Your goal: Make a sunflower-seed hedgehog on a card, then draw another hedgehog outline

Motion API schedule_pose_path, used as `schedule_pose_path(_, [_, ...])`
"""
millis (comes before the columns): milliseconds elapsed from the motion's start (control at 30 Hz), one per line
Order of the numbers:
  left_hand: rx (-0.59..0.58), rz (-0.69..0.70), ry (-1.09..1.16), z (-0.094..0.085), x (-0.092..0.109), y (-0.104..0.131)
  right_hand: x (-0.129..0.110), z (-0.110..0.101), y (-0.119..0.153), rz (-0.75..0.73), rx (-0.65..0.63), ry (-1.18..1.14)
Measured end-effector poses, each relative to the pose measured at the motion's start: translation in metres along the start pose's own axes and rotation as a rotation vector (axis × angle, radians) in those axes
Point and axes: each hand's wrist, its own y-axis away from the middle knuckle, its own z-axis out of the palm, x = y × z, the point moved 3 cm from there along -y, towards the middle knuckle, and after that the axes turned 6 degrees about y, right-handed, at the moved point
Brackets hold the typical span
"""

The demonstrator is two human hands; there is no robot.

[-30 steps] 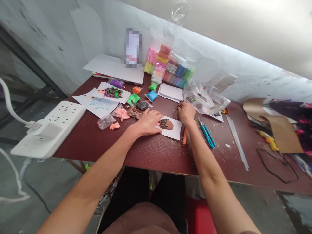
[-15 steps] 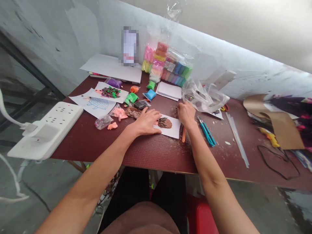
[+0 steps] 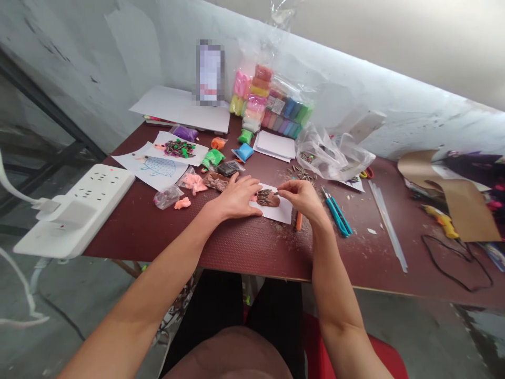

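Observation:
My left hand (image 3: pixel 240 196) lies flat with its fingers spread over the left part of a small white card (image 3: pixel 281 213). On the card is a flat brown clay shape (image 3: pixel 273 202), its left part covered by thin dark pieces (image 3: pixel 265 197) that look like sunflower seeds. My right hand (image 3: pixel 302 199) is at the shape's right edge, thumb and forefinger pinched on one such small dark piece (image 3: pixel 276 193). Behind that hand is a loose pile of the same pieces (image 3: pixel 303 173). An orange-handled tool (image 3: pixel 299 221) sits partly under my right wrist.
Teal cutters (image 3: pixel 337 213) lie right of my right arm, near clear sticks (image 3: pixel 389 226) and a yellow glue gun (image 3: pixel 442 221). Packs of coloured clay (image 3: pixel 256 100) stand at the wall. A hedgehog drawing (image 3: pixel 158 167) and a white power strip (image 3: pixel 79 210) are on the left.
My right hand has come from the pile of dark pieces toward me and left to the clay shape, now pinching one piece. My left hand has stayed on the card.

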Motion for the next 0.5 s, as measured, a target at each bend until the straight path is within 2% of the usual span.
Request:
schedule_pose_path(133, [0.004,0.006,-0.001,0.001,-0.001,-0.001,0.002,0.01,0.002,0.071,0.051,-0.039])
schedule_pose_path(500, [0.006,0.002,0.003,0.002,-0.001,0.0,-0.008,0.019,0.003,0.134,0.125,-0.022])
